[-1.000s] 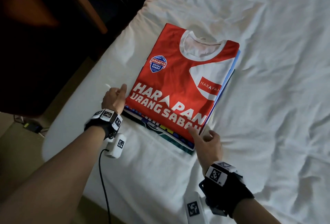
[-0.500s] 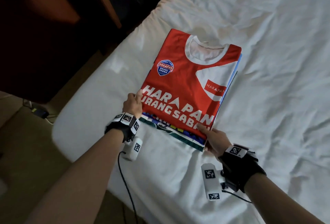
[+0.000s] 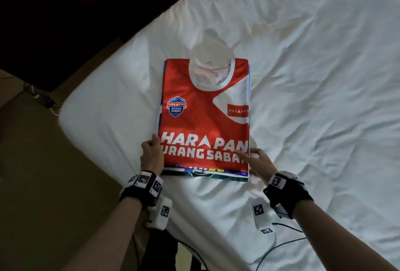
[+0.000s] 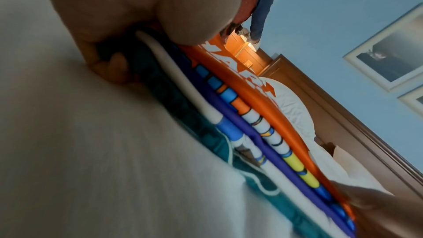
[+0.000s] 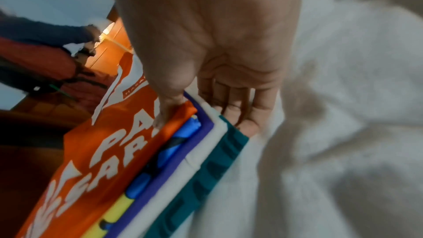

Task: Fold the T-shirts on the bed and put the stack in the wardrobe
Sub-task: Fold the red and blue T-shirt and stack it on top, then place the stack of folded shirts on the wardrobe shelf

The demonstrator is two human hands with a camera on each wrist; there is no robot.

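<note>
Stack of folded T-shirts flat on the white bed, red shirt on top. Left hand pinching the near left corner, thumb on top, fingers likely tucked under. Right hand pinching the near right corner, fingers slid beneath.

Red T-shirt, top of the folded stack: large white chest lettering "HARAPAN URANG SABAH", the last letter cut by the fold. Blue shield badge: "HARAPAN URANG SABAH". Red box on the white panel: "HARAPAN". Wristband markers: square coded patterns, no readable text.
</note>
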